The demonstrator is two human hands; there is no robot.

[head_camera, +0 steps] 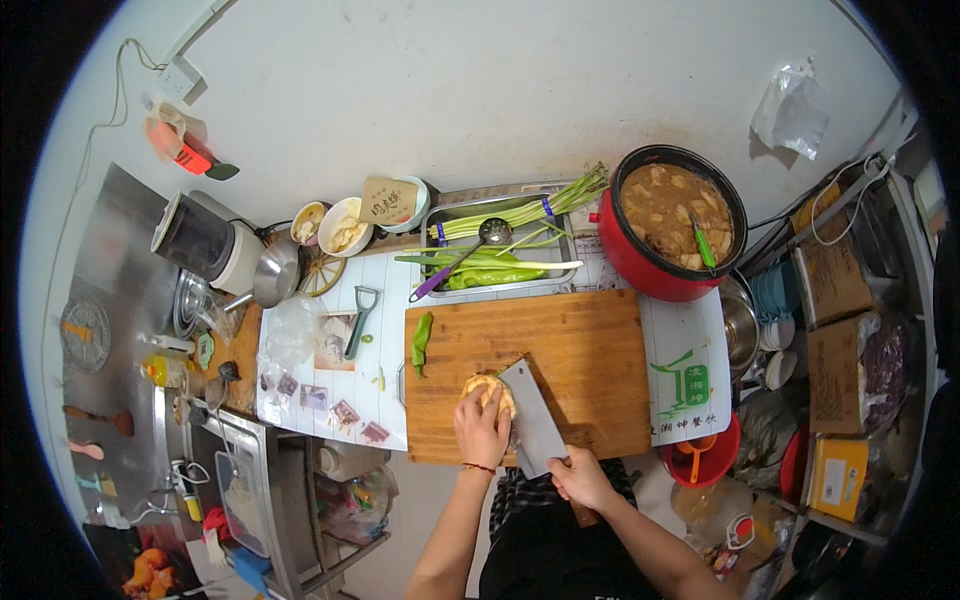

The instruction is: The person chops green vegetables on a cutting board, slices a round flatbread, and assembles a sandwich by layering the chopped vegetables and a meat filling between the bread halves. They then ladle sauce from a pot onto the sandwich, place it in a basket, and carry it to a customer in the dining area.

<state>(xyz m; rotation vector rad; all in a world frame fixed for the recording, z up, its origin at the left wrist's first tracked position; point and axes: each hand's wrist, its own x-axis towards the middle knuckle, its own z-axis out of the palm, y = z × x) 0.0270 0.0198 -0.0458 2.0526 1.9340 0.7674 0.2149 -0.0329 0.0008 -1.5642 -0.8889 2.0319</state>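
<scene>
My left hand [481, 431] holds a round golden piece of food [489, 386] down on the wooden cutting board [585, 337]. What kind of food it is, I cannot tell; my fingers cover part of it. In my right hand [581, 478] is the handle of a cleaver [536, 420]. The wide steel blade stands close along the food's right side, its handle end past the board's front edge. Whether the edge touches the food is hidden. A green pepper [421, 343] lies by the board's left edge.
Behind the board, a metal tray [487, 288] holds green vegetables and a purple-handled slotted spoon [450, 275]. A red pot [628, 259] of brown stew stands at back right. A peeler [360, 322] and plastic bags [295, 330] lie left. Bowls [346, 226] line the wall.
</scene>
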